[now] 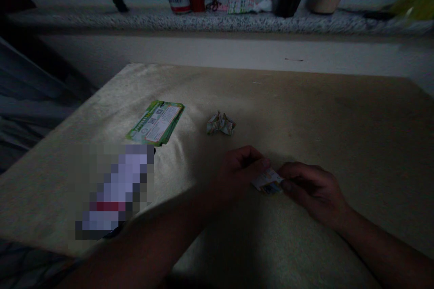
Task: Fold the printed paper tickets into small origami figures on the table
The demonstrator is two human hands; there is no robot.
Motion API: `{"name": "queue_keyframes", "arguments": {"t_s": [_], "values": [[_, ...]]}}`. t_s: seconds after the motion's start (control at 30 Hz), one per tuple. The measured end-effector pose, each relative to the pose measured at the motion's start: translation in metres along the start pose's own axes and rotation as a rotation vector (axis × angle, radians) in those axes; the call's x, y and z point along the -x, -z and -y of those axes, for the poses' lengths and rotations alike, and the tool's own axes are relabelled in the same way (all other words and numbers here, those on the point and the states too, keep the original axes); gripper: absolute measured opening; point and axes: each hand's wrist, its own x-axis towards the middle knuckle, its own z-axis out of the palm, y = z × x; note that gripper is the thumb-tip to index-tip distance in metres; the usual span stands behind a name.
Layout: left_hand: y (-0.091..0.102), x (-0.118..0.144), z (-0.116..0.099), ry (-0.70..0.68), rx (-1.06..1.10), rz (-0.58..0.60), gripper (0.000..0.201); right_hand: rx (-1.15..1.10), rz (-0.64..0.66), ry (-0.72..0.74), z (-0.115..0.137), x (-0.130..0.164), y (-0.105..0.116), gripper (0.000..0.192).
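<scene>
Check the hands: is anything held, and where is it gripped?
Both hold one small folded printed paper: left hand pinches its left end, right hand its right end.

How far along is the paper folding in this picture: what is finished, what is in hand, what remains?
Done: one folded paper piece lies on the table. In hand: the left hand and right hand pinch a small printed paper between them. Left: a stack of green printed sheets lies unfolded.

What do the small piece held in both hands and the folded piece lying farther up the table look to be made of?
Held piece: thin printed paper or card, pinched between left hand and right hand; finish unclear in the dim light. Folded piece: likely printed paper, with sharp creases holding their shape.
</scene>
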Motion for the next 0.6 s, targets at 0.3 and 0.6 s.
{"name": "queue_keyframes", "arguments": {"t_s": [0.3,0.6], "values": [[-0.0008,0.0,-0.0078,0.031,-0.008,-0.092,0.028,-0.005,-0.025,0.053,0.0034,0.0009,0.0022,0.012],[-0.0005,0.0037,-0.0025,-0.106,-0.068,0.055,0.02,-0.078,-0.267,-0.182,0.0024,0.0002,-0.0017,0.009]]}}
